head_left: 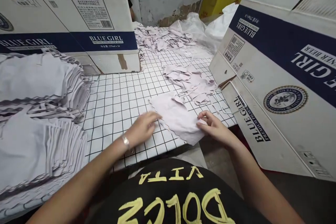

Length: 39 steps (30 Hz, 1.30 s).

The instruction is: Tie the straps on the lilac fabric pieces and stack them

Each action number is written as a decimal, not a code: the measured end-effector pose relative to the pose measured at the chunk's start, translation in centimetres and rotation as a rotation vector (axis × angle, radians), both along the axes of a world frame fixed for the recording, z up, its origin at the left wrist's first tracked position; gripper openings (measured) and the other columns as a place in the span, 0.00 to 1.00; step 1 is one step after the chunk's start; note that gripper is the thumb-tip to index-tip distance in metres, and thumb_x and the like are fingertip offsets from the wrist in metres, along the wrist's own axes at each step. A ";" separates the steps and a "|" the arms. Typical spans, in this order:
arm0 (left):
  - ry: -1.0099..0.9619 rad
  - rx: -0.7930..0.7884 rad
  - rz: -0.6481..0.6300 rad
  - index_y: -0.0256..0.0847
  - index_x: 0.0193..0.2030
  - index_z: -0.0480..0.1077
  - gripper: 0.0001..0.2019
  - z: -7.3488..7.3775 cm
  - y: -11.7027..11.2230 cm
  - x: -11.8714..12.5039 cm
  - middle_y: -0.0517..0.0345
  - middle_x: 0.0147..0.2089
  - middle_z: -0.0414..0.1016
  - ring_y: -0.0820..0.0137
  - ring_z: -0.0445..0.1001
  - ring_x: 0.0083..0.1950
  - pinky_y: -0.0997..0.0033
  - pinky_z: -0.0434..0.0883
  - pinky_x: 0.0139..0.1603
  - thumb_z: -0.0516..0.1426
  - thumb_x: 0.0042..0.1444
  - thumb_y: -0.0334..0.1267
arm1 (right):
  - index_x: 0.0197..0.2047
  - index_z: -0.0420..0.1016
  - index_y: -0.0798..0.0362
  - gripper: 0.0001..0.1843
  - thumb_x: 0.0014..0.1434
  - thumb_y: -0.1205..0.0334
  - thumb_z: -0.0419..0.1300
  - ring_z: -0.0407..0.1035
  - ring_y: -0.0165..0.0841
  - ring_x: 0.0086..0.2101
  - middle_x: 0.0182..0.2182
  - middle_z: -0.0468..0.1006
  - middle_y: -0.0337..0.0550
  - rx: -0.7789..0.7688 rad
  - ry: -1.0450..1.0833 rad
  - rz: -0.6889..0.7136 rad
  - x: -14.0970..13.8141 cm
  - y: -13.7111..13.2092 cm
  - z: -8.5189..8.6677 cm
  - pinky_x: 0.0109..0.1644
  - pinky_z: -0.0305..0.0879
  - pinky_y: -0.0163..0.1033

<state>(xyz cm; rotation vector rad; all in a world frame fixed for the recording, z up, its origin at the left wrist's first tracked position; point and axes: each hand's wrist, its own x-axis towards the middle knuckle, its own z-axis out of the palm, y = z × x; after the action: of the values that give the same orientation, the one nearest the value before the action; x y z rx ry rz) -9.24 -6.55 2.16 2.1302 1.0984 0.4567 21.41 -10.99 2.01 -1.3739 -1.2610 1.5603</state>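
The left hand presses flat on one edge of a pale lilac scalloped fabric piece. The right hand pinches its opposite corner. Beyond both hands lies a loose heap of matching lilac fabric pieces.

Two hands, one cloth piece, two cloth stacks.

- Fabric piece, centre: pale lilac.
- Tablecloth: white, black grid.
- Cartons, upper left: white, navy band.
- Shirt, bottom: black, yellow lettering.
- Stacked fabric, left: pale lilac-grey.
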 end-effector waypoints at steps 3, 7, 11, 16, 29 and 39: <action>0.215 0.269 0.056 0.42 0.54 0.70 0.20 -0.4 4.4 1.2 0.47 0.59 0.68 0.56 0.64 0.60 0.48 0.59 0.59 0.49 0.57 0.27 | 0.42 0.63 0.49 0.18 0.54 0.55 0.66 0.65 0.29 0.32 0.35 0.70 0.38 0.042 -0.059 -0.057 0.5 0.2 0.6 0.32 0.60 0.33; 0.291 0.280 -0.258 0.46 0.59 0.66 0.24 -0.6 5.4 4.4 0.50 0.60 0.65 0.54 0.63 0.59 0.48 0.58 0.57 0.56 0.53 0.40 | 0.43 0.64 0.48 0.19 0.53 0.56 0.67 0.68 0.30 0.32 0.36 0.71 0.39 0.027 0.086 -0.130 0.9 0.5 1.1 0.33 0.63 0.34; 0.235 0.284 -0.315 0.42 0.66 0.57 0.40 -0.8 3.0 7.5 0.43 0.62 0.63 0.49 0.64 0.57 0.48 0.60 0.54 0.60 0.48 0.54 | 0.42 0.65 0.48 0.20 0.51 0.58 0.69 0.65 0.27 0.28 0.33 0.70 0.37 0.068 0.205 -0.170 0.9 1.6 2.1 0.28 0.61 0.31; 0.088 0.363 -0.256 0.42 0.54 0.71 0.18 -0.9 3.7 9.0 0.48 0.50 0.74 0.58 0.71 0.49 0.57 0.65 0.50 0.53 0.57 0.40 | 0.44 0.65 0.48 0.24 0.47 0.55 0.70 0.66 0.29 0.28 0.31 0.69 0.37 0.109 0.183 -0.138 1.2 5.4 3.3 0.29 0.62 0.33; 0.160 0.642 0.288 0.35 0.34 0.76 0.09 9.7 9.9 11.8 0.50 0.37 0.78 0.64 0.74 0.40 0.65 0.70 0.43 0.54 0.52 0.29 | 0.65 0.39 0.47 0.47 0.50 0.48 0.62 0.45 0.52 0.64 0.66 0.46 0.58 0.886 -0.896 -0.583 -8.9 8.3 -0.1 0.62 0.48 0.62; 0.531 0.770 0.558 0.37 0.42 0.77 0.13 20.0 10.3 6.4 0.49 0.41 0.77 0.60 0.73 0.45 0.62 0.69 0.48 0.52 0.55 0.29 | 0.63 0.49 0.52 0.40 0.47 0.65 0.59 0.48 0.52 0.62 0.66 0.48 0.59 0.876 -1.040 -0.557 -9.7 11.5 0.0 0.63 0.43 0.63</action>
<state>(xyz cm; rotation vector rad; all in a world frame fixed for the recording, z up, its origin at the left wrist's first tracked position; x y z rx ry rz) -2.82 3.73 22.11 2.6639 2.1094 0.6644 11.71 0.51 1.97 -1.6840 -1.6039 -0.2218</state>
